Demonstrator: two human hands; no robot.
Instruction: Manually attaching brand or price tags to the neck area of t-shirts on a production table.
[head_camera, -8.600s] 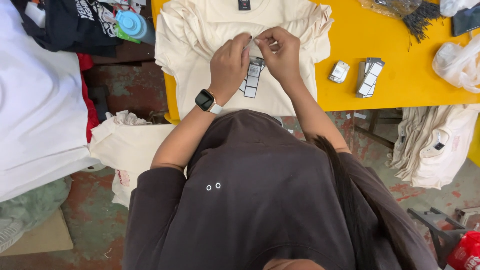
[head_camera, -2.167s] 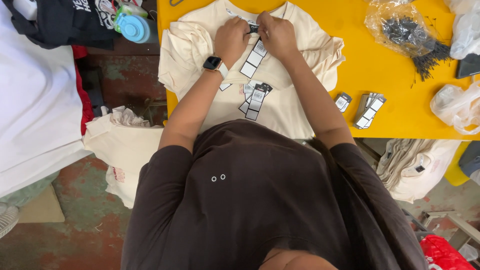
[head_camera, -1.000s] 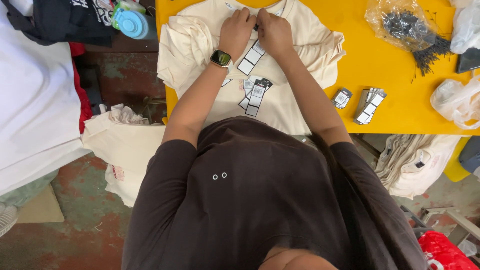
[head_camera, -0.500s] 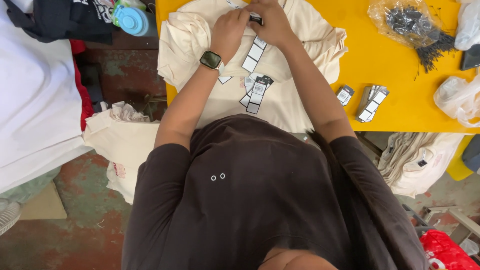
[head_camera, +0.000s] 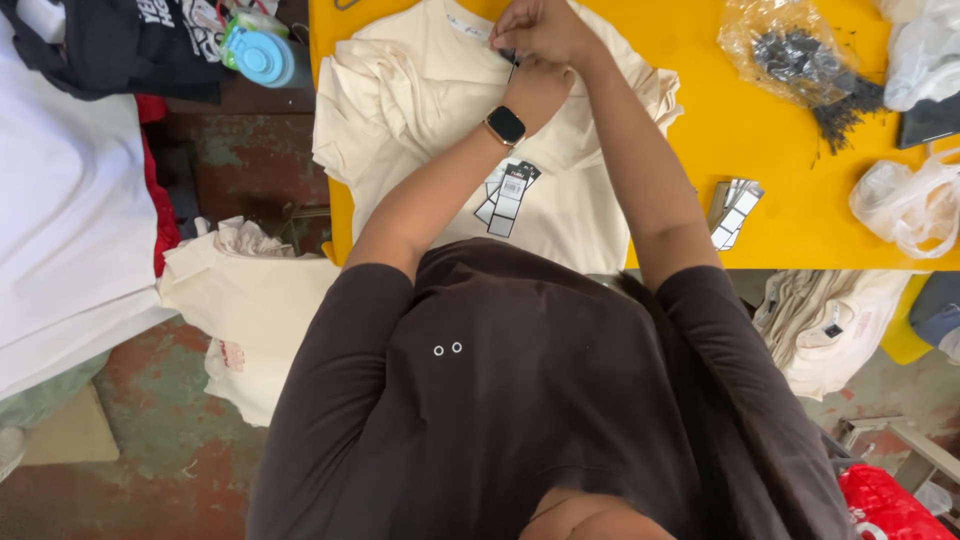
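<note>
Cream cotton shirt (head_camera: 420, 110) lies flat, both hands (head_camera: 540, 30) pinching a small dark tag (head_camera: 508, 56) at its collar.

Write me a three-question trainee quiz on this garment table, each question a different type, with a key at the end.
1. True or false: both hands, the left hand and the right hand, are working at the neck of the cream T-shirt.
2. Multiple choice: what lies on the shirt just below the left wrist? A) scissors B) a bunch of paper hang tags C) a tape measure
3. Fill in: the table top under the shirt is coloured ____.

Key: 1 true; 2 B; 3 yellow.
</note>
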